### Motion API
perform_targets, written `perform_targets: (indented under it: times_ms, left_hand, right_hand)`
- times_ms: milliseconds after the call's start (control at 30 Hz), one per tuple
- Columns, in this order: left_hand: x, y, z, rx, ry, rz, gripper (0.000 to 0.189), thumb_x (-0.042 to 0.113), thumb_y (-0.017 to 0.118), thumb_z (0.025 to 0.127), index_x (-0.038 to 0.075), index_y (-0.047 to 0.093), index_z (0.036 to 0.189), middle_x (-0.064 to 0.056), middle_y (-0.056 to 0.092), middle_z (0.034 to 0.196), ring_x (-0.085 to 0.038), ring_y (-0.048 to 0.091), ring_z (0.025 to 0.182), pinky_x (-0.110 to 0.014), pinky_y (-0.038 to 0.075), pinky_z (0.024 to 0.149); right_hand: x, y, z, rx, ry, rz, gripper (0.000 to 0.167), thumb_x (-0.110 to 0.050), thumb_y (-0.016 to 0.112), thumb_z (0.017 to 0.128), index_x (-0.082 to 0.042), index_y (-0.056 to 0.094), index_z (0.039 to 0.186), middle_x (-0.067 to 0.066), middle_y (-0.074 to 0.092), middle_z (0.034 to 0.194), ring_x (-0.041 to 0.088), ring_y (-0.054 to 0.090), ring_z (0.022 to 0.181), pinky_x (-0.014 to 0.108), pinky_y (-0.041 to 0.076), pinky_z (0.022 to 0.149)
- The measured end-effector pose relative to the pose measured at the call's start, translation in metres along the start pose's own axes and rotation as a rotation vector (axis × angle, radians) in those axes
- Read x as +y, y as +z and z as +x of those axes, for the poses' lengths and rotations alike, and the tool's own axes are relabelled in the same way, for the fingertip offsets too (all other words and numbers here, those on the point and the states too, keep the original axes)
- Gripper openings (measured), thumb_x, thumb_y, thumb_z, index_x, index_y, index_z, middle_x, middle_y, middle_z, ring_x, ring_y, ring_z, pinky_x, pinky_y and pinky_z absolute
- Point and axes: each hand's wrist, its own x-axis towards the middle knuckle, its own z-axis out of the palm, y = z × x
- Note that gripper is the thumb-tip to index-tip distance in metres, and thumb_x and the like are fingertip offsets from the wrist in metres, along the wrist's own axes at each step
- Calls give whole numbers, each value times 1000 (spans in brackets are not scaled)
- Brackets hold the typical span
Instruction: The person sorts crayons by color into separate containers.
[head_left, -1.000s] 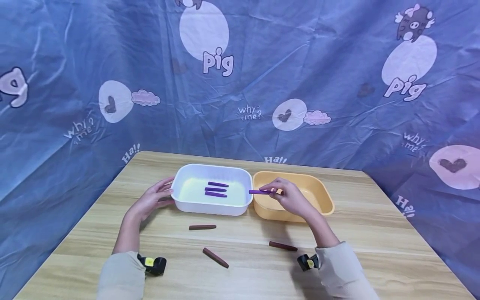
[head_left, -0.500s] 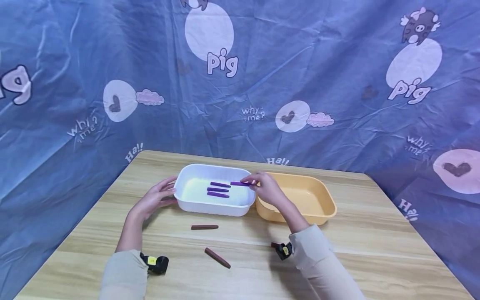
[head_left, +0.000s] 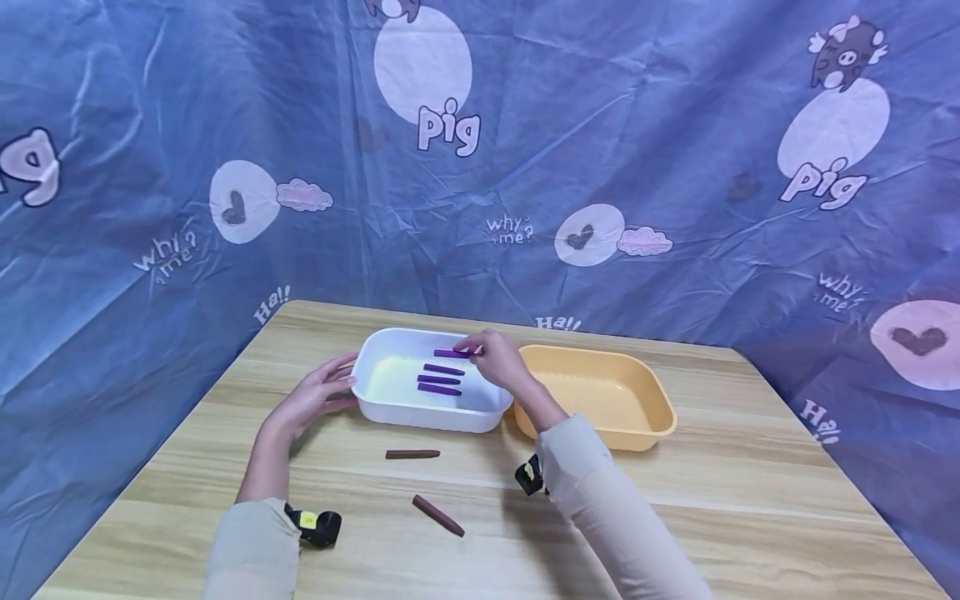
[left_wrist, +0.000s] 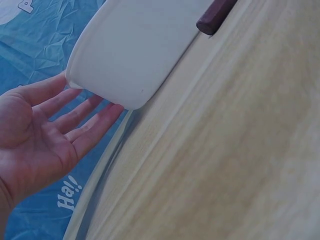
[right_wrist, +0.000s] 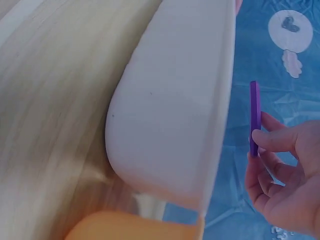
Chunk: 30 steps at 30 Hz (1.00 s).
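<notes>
My right hand [head_left: 498,362] pinches a purple crayon [head_left: 448,353] between thumb and fingers, over the back right part of a white plastic bin [head_left: 431,420]. In the right wrist view the crayon [right_wrist: 255,105] stands clear above the bin's rim. Three more purple crayons [head_left: 439,389] lie side by side on the bin's floor. With extended fingers, my left hand [head_left: 322,390] touches the bin's left end; in the left wrist view the fingertips [left_wrist: 116,108] meet its outer wall.
An orange bin [head_left: 600,435] stands against the white one on its right. Two brown crayons [head_left: 412,454] [head_left: 438,515] lie on the wooden table [head_left: 360,550] in front. A blue printed cloth [head_left: 420,250] hangs behind and at the sides.
My right hand has carried the purple crayon left from over the orange bin to over the white bin. Its forearm now hides the third brown crayon. The left hand stays at the white bin.
</notes>
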Motion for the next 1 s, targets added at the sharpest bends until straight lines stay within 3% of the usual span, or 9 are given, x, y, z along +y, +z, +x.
perform_targets:
  times_ms: [300, 633, 1000]
  left_hand:
    - [2, 2, -1, -3, -3, -12, 59, 6, 42, 97, -2, 9, 145, -30, 18, 144, -42, 27, 127, -48, 37, 98]
    - [1, 1, -1, 0, 1, -16, 58, 5, 42, 97, -4, 10, 145, -30, 18, 144, -42, 26, 127, -48, 35, 99]
    - [-2, 1, -1, 10, -10, 7, 58, 5, 43, 96, -1, 12, 146, -28, 19, 144, -42, 27, 127, -47, 37, 98]
  right_hand:
    - [4, 18, 14, -65, 110, 35, 32, 10, 57, 79, -10, 73, 96, 5, 65, 87, 19, 57, 78, 26, 48, 65]
    - [7, 38, 18, -64, 108, -31, 35, 11, 54, 73, -10, 74, 94, 3, 65, 81, 16, 56, 72, 24, 45, 60]
    - [13, 56, 22, -107, 142, -85, 38, 14, 52, 72, -9, 73, 94, 5, 64, 83, 17, 56, 78, 26, 47, 67]
